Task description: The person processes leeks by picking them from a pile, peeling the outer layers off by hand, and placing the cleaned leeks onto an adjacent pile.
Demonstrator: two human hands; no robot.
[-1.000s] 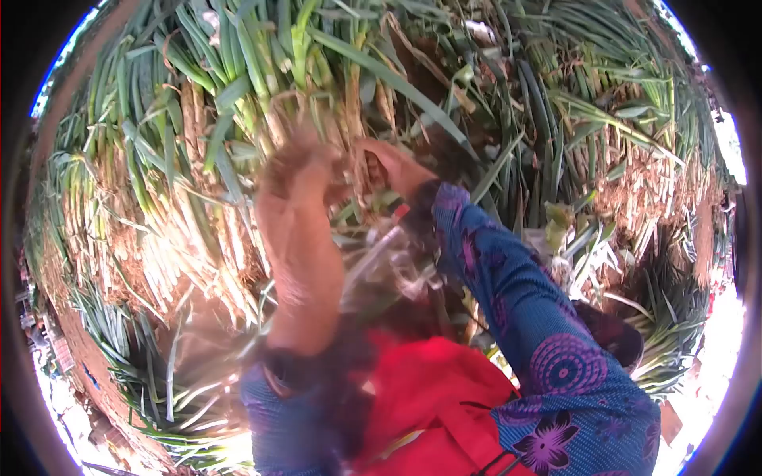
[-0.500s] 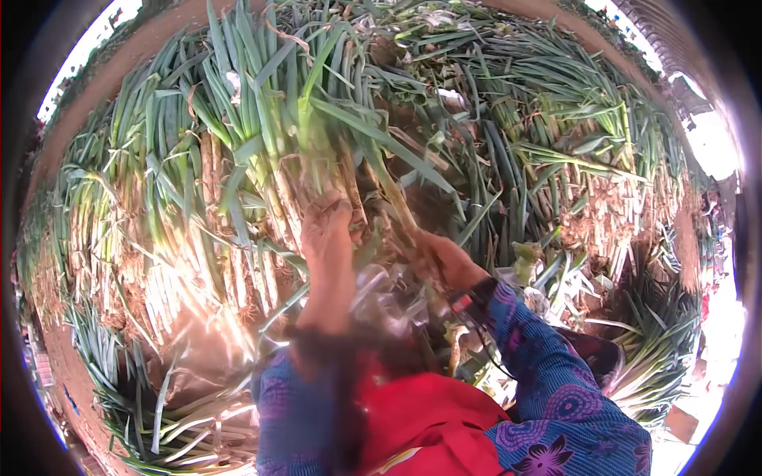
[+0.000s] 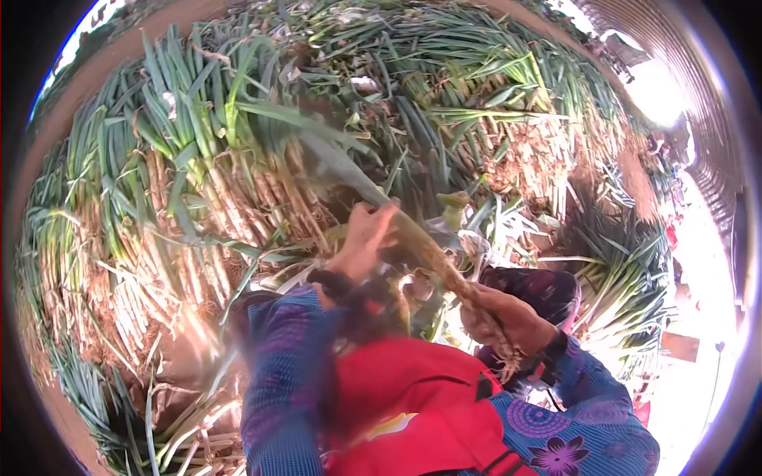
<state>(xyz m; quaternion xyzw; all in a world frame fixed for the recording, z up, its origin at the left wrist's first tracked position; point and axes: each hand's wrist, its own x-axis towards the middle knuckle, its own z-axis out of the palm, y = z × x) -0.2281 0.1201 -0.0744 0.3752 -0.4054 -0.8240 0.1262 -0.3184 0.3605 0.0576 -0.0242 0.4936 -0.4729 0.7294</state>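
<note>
Held one leek (image 3: pixel 429 250) in front of the torso, slanted from upper left to lower right. Gripped the lower end of the stalk in the right hand (image 3: pixel 512 317), with fingers clamped around it and thread-like roots (image 3: pixel 506 357) hanging below the grip. Held the left hand (image 3: pixel 365 238) farther up the same leek, at the near side of the stalk, with fingers curled and close together. Could not tell whether clamped on the stalk or only touching it. Directed the green leaf end away from the body, partly blurred.

Located a large pile of leeks (image 3: pixel 222 206) to the left, with pale root ends toward the body and green leaves pointing away. Located a second pile (image 3: pixel 528 151) at the upper right, and a further bundle (image 3: pixel 627 293) nearer the right edge. Wore patterned blue sleeves (image 3: pixel 595 412) on both arms, a dark band (image 3: pixel 333 282) at the left wrist and a red garment (image 3: pixel 421 420) over the front of the body. Observed a ridged sheet (image 3: pixel 706 63) at the upper right edge.
</note>
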